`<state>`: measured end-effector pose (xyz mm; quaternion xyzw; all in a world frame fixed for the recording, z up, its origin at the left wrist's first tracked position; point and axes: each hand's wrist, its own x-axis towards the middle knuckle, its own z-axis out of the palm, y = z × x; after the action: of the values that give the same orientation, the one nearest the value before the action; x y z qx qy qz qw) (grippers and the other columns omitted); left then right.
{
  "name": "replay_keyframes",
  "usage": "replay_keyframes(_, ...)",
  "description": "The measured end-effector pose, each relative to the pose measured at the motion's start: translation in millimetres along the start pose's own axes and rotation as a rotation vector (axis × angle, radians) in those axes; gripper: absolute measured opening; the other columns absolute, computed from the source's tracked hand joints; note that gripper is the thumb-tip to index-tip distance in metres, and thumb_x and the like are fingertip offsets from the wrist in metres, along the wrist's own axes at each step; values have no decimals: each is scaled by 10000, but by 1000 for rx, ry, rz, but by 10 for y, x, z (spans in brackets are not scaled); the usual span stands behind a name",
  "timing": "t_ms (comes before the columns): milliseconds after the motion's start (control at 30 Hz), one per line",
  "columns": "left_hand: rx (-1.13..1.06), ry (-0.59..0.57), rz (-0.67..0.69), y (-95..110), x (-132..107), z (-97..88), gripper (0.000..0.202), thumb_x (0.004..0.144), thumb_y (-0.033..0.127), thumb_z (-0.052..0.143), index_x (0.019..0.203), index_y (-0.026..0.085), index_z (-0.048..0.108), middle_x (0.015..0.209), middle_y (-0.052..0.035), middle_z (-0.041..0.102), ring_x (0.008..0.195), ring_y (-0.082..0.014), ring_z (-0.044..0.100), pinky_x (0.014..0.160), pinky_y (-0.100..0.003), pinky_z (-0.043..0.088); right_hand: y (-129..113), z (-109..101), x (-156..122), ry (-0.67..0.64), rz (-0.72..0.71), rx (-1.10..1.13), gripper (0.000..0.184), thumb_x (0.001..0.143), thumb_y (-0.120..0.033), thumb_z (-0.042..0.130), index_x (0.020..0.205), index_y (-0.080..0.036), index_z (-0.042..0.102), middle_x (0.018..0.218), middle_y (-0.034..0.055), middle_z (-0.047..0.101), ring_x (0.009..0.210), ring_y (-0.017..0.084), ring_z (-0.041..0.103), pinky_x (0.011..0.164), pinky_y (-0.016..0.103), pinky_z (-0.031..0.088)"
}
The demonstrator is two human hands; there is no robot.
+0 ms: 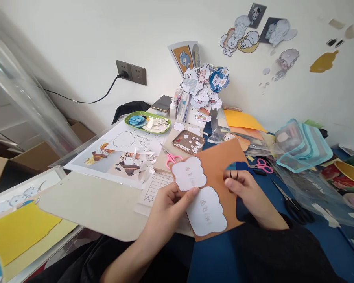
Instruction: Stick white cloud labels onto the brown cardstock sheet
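My left hand [168, 206] pinches the left edge of a brown card sheet [221, 167] and presses its thumb on a white cloud-shaped paper cutout [190, 173] lying on the card. A second white cloud cutout [208, 216] lies lower on the same card. My right hand [247, 194] grips the card's right edge, fingers curled, with a small dark object at its fingertips that I cannot make out. The card is held tilted above the blue table [218, 255].
Pink-handled scissors [171, 159] lie behind the card, another pink pair [264, 165] and black scissors [295, 206] to the right. A green tray [147, 122] of cutouts, printed sheets, a beige board [91, 204], yellow paper [17, 232] and plastic pouches [303, 145] crowd the table.
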<state>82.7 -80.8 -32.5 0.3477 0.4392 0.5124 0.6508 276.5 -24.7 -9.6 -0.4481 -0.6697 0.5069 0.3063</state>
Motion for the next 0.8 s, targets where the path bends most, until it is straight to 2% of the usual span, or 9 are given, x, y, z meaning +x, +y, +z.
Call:
replay_keyframes(67,-95,69,25,-9,8,-5,225,758,375,729,844,168,724,744,-50,730,694,-171,679,594,-222,523,9,-30,2,10,-27,130,543,774,-691,526,781,-161,644,581,-23,385,472,76,227,429,246,131)
replay_keyframes(167,-237,175,74,-6,22,8,201,746,357,745,828,175,724,780,-38,731,718,-153,676,633,-216,534,-2,-50,-3,-16,-59,264,628,740,-732,525,938,-158,684,632,7,519,434,53,160,426,249,93)
replay_keyframes(267,-355,248,139,8,37,31,188,747,343,748,863,195,728,806,-18,728,735,-129,672,638,-185,528,-41,-37,-18,-94,-95,260,672,635,-770,604,907,-161,688,633,4,536,456,57,166,442,257,107)
replay_keyframes(367,-413,286,187,16,49,42,142,755,325,747,828,204,732,775,10,711,721,-95,653,635,-149,516,-74,3,-37,-121,-109,91,560,599,-656,736,873,-170,698,486,-80,311,468,62,147,472,265,133)
replay_keyframes(400,-421,290,195,17,51,43,128,756,318,747,807,203,731,756,19,703,705,-83,643,637,-141,513,-79,17,-40,-103,-98,26,485,617,-595,763,848,-172,702,482,-81,292,472,67,172,477,265,153)
replay_keyframes(467,-425,284,190,20,50,42,122,741,303,762,777,192,728,719,26,687,673,-74,628,636,-138,512,-73,39,-38,-46,-56,-82,364,683,-517,750,786,-172,701,514,-49,381,496,86,264,480,261,209)
replay_keyframes(533,-398,260,167,24,41,42,145,712,279,785,798,181,723,720,20,681,685,-90,633,649,-159,522,-50,42,-28,32,-27,-129,346,731,-514,703,735,-169,686,566,-10,472,528,110,336,485,265,260)
replay_keyframes(667,-290,263,177,21,11,39,243,668,218,814,873,204,684,892,17,686,869,-136,645,786,-226,540,3,11,-10,189,-50,-66,345,764,-513,659,706,-174,666,545,-12,457,515,114,341,476,264,276)
replay_keyframes(800,-187,266,186,-1,7,25,213,700,238,788,873,213,667,927,11,674,912,-151,635,828,-250,546,5,23,-10,110,-22,-61,354,713,-490,715,615,-169,604,518,-33,412,504,102,335,475,258,254)
